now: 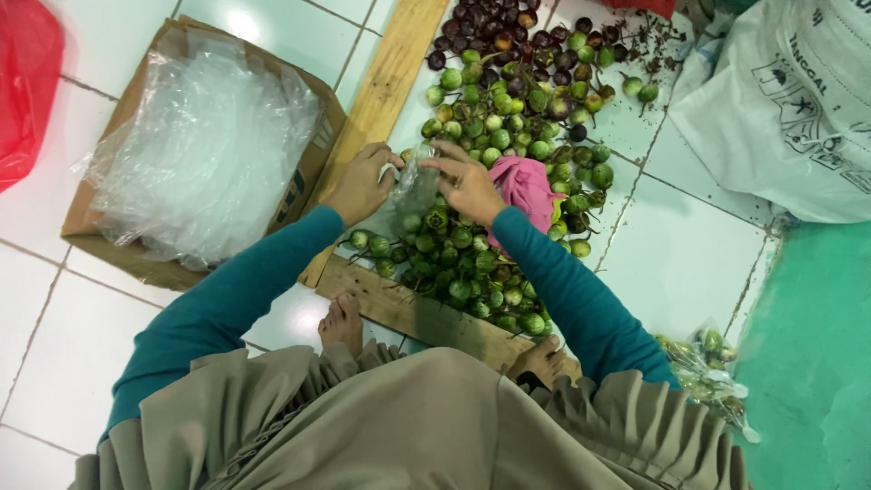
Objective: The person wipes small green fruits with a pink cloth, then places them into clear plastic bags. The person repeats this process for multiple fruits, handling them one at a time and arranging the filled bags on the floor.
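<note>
Both my hands hold one small clear plastic bag (pixel 415 186) over a heap of small round green fruits (pixel 472 259) on the tiled floor. My left hand (pixel 363 181) grips the bag's left edge. My right hand (pixel 467 181) grips its right edge. A few green fruits show inside the bag. Dark purple fruits (pixel 508 32) lie at the far end of the heap. A pink cloth (pixel 526 186) rests on the fruits beside my right wrist.
A cardboard box (pixel 100 231) with clear plastic bags (pixel 204 145) stands at left. Wooden planks (pixel 390 73) border the heap. A filled bag of fruits (pixel 708 367) lies at right, a white sack (pixel 789 109) top right, red plastic (pixel 27 82) top left. My bare feet (pixel 343 322) rest on the near plank.
</note>
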